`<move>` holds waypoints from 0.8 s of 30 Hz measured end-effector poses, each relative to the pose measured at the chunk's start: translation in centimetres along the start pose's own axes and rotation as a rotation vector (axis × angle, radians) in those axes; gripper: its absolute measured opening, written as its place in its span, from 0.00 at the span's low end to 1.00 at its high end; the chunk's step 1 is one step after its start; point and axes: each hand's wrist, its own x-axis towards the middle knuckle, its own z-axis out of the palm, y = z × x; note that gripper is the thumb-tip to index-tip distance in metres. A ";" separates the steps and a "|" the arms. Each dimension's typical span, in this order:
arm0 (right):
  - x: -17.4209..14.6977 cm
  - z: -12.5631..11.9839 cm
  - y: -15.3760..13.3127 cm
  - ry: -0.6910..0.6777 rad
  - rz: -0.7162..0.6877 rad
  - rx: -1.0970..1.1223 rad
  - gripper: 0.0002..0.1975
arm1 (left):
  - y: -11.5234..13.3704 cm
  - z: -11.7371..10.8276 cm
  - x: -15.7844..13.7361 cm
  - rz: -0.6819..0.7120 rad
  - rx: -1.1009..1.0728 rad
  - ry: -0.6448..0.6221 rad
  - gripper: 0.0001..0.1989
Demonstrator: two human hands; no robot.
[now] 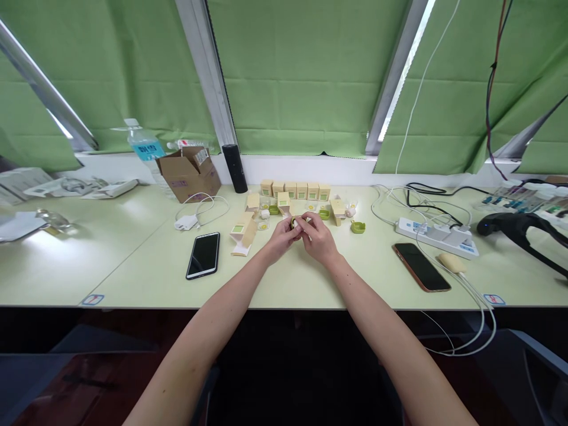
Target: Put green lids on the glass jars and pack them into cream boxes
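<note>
Above the middle of the table, my left hand (283, 236) and my right hand (318, 238) meet with bent fingers. Between the fingertips is a small rounded piece (294, 223), whitish with a dark and yellowish edge, mostly hidden by the fingers. Opened cream cardboard boxes lie close by: one box (243, 233) left of my hands, another box (283, 202) just behind them, and a third box (338, 210) to the right. Small green cases sit around them, one green case (358, 227) with its hollow side up. Clear plastic pieces (263, 225) rest among the boxes.
A row of small cream boxes (302, 190) stands at the back. Phones flank my arms: a black phone (203, 255) left, another phone (420, 267) right. Farther out are a brown carton (189, 174), a black cylinder (235, 169), a power strip (437, 238) and loose cables.
</note>
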 end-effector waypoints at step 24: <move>-0.2 1.1 0.0 0.144 0.254 0.306 0.27 | -0.1 -2.1 1.1 0.207 0.106 0.048 0.28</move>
